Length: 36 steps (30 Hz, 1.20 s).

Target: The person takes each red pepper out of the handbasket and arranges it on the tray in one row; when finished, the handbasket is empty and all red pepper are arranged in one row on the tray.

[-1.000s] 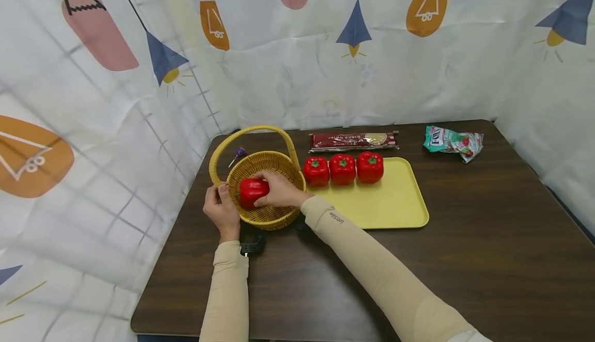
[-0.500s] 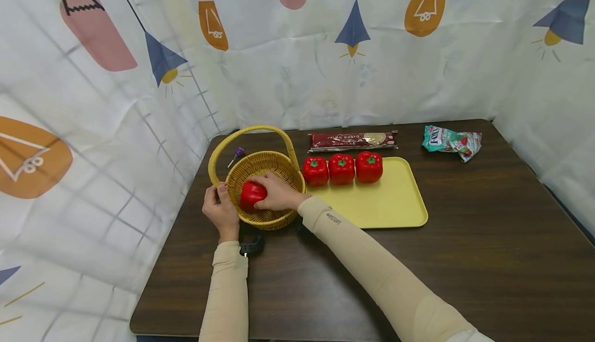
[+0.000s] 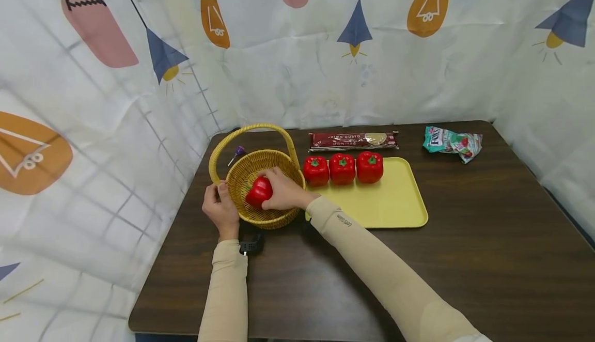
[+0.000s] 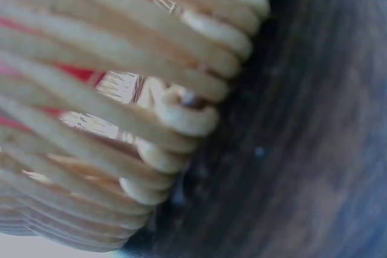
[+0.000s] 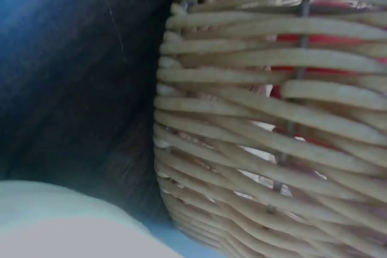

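A yellow wicker basket (image 3: 268,222) with a tall arched handle stands at the left of the table. My left hand (image 3: 221,211) pinches it where the handle meets the rim, thumb on the near side. Inside, a red bell pepper (image 3: 259,193) lies tilted with its green stem toward the left. My right hand (image 3: 284,191) reaches over the rim from the right and grips the pepper between thumb and fingers. Both wrist views show only the woven basket wall (image 4: 115,113) up close, with red glimpsed through the gaps; neither hand's fingers appear there.
Three red bell peppers (image 3: 342,169) line the back left of a yellow tray (image 3: 381,202), right beside the basket. Behind them lies a dark red spaghetti packet (image 3: 353,141). A green candy bag (image 3: 453,143) rests at the back right, and a purple lollipop (image 3: 239,151) behind the basket.
The pepper in the basket has turned and shifted slightly right, its stem still leftward, with my right hand moving along. My left hand stays at the handle's base.
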Each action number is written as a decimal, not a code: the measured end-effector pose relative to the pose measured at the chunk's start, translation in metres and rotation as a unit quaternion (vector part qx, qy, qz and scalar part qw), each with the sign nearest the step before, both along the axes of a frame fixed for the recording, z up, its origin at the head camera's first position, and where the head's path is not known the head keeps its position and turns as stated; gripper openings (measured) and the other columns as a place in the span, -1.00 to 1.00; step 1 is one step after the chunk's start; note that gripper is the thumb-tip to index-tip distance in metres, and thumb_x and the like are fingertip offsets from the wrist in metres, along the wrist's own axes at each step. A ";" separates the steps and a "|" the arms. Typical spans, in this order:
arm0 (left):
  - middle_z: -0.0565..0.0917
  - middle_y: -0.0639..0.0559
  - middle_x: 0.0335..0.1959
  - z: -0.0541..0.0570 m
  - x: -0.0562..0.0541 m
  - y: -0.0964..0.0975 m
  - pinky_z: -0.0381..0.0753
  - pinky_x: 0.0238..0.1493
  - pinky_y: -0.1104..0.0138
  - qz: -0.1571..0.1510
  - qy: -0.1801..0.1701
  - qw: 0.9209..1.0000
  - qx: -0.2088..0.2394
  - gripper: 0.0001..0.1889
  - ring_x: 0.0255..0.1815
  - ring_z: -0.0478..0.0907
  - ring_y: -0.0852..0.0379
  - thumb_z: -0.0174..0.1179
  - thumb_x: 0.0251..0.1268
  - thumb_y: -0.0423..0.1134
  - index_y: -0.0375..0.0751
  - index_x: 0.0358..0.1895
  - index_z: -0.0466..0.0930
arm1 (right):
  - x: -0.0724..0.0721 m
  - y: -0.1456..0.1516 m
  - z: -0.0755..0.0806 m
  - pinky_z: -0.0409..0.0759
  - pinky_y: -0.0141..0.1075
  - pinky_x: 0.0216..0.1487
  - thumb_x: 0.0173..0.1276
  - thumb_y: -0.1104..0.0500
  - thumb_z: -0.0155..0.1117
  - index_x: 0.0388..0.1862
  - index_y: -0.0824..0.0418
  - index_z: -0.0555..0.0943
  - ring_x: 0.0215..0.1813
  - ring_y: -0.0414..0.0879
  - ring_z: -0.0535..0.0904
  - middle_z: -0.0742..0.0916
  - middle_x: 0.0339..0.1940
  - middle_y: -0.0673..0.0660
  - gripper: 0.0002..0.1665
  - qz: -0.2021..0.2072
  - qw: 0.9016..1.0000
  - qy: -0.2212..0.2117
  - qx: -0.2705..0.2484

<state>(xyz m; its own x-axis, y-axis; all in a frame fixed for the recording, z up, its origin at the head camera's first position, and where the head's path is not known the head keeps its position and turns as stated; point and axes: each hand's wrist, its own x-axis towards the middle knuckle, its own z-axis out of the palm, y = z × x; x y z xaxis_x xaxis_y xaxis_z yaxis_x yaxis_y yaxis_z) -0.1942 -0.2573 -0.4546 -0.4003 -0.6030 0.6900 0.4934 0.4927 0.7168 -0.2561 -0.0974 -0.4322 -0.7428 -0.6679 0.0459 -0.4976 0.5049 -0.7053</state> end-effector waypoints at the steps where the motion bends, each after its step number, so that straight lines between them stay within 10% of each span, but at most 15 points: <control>1: 0.55 0.22 -0.41 0.001 0.000 0.000 0.41 -0.25 0.50 0.000 -0.001 1.000 -0.001 -0.54 -0.35 0.45 0.42 0.17 0.40 -0.07 -0.55 -0.34 0.62 | 0.001 0.002 0.001 0.55 -0.20 0.10 0.05 0.06 0.47 0.41 0.08 0.26 0.06 -0.04 0.50 0.40 0.20 0.15 -0.06 -0.001 1.000 0.001 -0.006; 9: 0.55 -0.55 -0.35 0.002 0.001 0.001 0.41 -0.24 0.51 -0.003 -0.004 1.000 0.004 -0.54 -0.32 0.46 0.42 0.16 0.42 -0.09 -0.57 -0.33 0.61 | 0.009 0.015 0.005 0.55 -0.17 0.13 0.09 0.03 0.44 0.44 0.07 0.23 0.14 -0.06 0.47 0.44 0.18 0.12 -0.05 -0.010 0.996 0.014 -0.085; 15: 0.55 -0.52 -0.37 0.002 0.001 0.002 0.40 -0.24 0.51 -0.003 -0.003 1.000 0.004 -0.49 -0.33 0.46 0.43 0.15 0.42 -0.03 -0.58 -0.33 0.61 | 0.020 0.039 0.007 0.54 -0.09 0.13 0.08 0.11 0.41 0.42 -0.05 0.24 0.18 -0.06 0.42 0.40 0.21 0.08 -0.09 -0.031 0.989 0.026 -0.145; 22: 0.56 0.11 -0.40 0.002 0.000 0.002 0.40 -0.25 0.50 -0.003 0.004 1.000 0.001 -0.50 -0.34 0.46 0.44 0.15 0.41 -0.04 -0.58 -0.33 0.62 | 0.028 0.075 0.013 0.53 -0.11 0.14 0.10 0.17 0.47 0.39 0.01 0.26 0.18 -0.08 0.43 0.42 0.23 0.04 -0.11 -0.056 0.974 0.022 -0.218; 30: 0.54 -0.50 -0.39 -0.001 -0.002 0.001 0.40 -0.24 0.49 -0.008 0.009 1.000 0.009 -0.40 -0.34 0.46 0.42 0.13 0.40 0.07 -0.59 -0.32 0.61 | 0.034 0.109 0.013 0.55 0.07 0.07 0.11 0.01 0.53 0.39 -0.05 0.33 0.10 -0.05 0.49 0.49 0.24 0.00 -0.12 -0.091 0.966 0.023 -0.239; 36: 0.60 -0.14 -0.42 -0.003 -0.004 0.000 0.41 -0.22 0.48 -0.008 0.015 1.000 0.014 -0.36 -0.34 0.48 0.40 0.14 0.38 0.11 -0.61 -0.33 0.60 | 0.037 0.140 0.007 0.52 0.14 0.06 0.12 0.11 0.54 0.41 0.01 0.32 0.05 0.03 0.53 0.52 0.23 0.07 -0.10 -0.123 0.959 0.024 -0.253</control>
<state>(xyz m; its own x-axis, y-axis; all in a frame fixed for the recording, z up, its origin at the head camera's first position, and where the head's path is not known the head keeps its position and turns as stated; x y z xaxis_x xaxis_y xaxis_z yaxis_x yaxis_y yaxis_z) -0.1981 -0.2570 -0.4571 -0.3884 -0.6165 0.6849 0.5226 0.4648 0.7147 -0.2189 0.0428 -0.4252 -0.8645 -0.3552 0.3556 -0.4445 0.2103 -0.8707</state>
